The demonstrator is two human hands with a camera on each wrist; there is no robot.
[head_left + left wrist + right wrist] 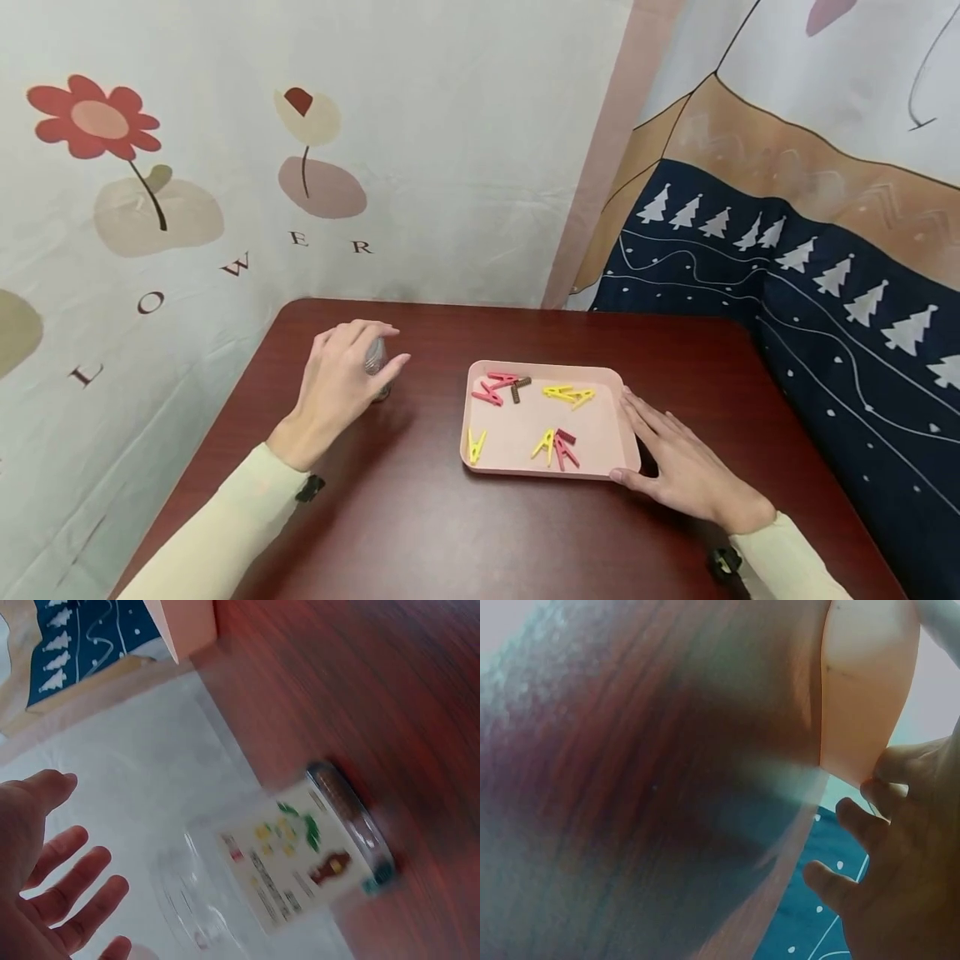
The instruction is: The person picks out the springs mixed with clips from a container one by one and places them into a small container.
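Observation:
On the left of the table, my left hand [341, 362] is held beside a clear jar [377, 357], thumb and fingers spread. The left wrist view shows the jar [206, 900] upright, with a printed label, apart from the fingers. My right hand [686, 462] rests against the right side of a shallow pink tray [510, 437], thumb at the near corner. In the right wrist view its fingers [862, 825] lie along the tray's wall [866, 690]. The tray holds yellow clothespins [568, 394], pink clothespins [491, 396] and small dark ridged pieces [516, 392].
A dark red-brown wooden table [420, 533] carries everything. Behind it hangs a pale curtain [465, 167] with flower prints. To the right is a navy cloth [825, 350] with white trees.

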